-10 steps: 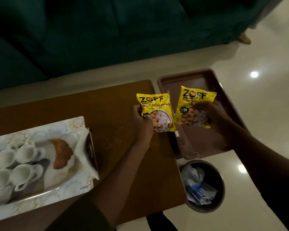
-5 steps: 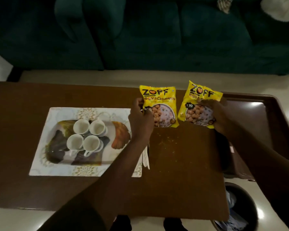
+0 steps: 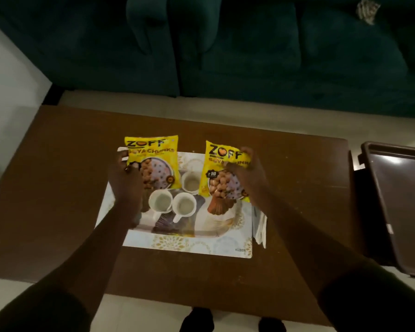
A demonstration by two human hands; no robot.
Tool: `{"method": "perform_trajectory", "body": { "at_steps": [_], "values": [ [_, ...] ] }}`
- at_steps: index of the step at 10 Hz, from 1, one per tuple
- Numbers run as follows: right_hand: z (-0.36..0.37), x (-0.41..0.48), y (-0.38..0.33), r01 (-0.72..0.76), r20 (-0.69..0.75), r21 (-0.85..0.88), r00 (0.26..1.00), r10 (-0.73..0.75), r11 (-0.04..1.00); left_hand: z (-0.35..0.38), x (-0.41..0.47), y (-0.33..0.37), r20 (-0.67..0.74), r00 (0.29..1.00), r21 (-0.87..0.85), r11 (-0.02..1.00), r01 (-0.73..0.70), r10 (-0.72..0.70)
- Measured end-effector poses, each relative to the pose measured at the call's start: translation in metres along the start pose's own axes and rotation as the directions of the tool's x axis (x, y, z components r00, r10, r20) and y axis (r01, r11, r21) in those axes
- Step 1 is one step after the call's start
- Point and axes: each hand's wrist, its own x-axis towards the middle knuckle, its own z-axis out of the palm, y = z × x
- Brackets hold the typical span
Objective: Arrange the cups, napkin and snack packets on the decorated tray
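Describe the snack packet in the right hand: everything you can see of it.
The right packet is a glossy yellow pouch printed "ZOFF" in black, with a round picture of brown chunks and a small black "10" badge. It looks sealed and slightly crumpled. The right hand grips its right edge, fingers across the front. It is held tilted over the decorated tray, hiding part of it, beside a white cup.

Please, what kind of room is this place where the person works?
Probably a home living room: a dark green sofa stands behind a low wooden coffee table, which carries a decorated tray with white cups.
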Motion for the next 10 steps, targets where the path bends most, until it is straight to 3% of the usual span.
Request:
{"method": "perform_trajectory", "body": {
  "at_steps": [1, 3, 5, 7, 8, 9, 10],
  "values": [
    [0.014, -0.002, 0.022, -0.013, -0.105, -0.129, 0.994, -0.001, 0.991, -0.031, 0.025, -0.033, 0.002, 0.997, 0.038, 0.997, 0.071, -0.072],
    [0.025, -0.006, 0.050, -0.033, -0.178, -0.350, 0.984, -0.031, 0.936, -0.052, 0.043, -0.080, 0.029, 0.991, 0.091, 0.987, 0.129, -0.132],
    [0.034, -0.012, 0.070, 0.030, -0.161, -0.427, 0.981, -0.109, 0.904, -0.037, 0.046, -0.103, 0.111, 0.976, 0.119, 0.978, 0.172, -0.185],
    [0.048, -0.014, 0.081, 0.000, -0.121, -0.523, 0.990, -0.074, 0.852, -0.028, 0.044, -0.116, 0.194, 0.967, 0.188, 0.973, 0.131, -0.167],
    [0.050, -0.017, 0.079, -0.040, -0.174, -0.573, 0.982, -0.074, 0.819, -0.027, 0.038, -0.115, 0.174, 0.983, 0.257, 0.966, 0.016, -0.063],
    [0.044, -0.026, 0.070, -0.008, -0.226, -0.668, 0.955, -0.193, 0.744, -0.030, 0.029, -0.104, 0.137, 0.988, 0.370, 0.922, -0.119, 0.073],
    [0.036, -0.030, 0.057, 0.115, -0.205, -0.695, 0.915, -0.348, 0.710, -0.031, 0.021, -0.088, 0.119, 0.975, 0.479, 0.849, -0.223, 0.189]
  ]
}}
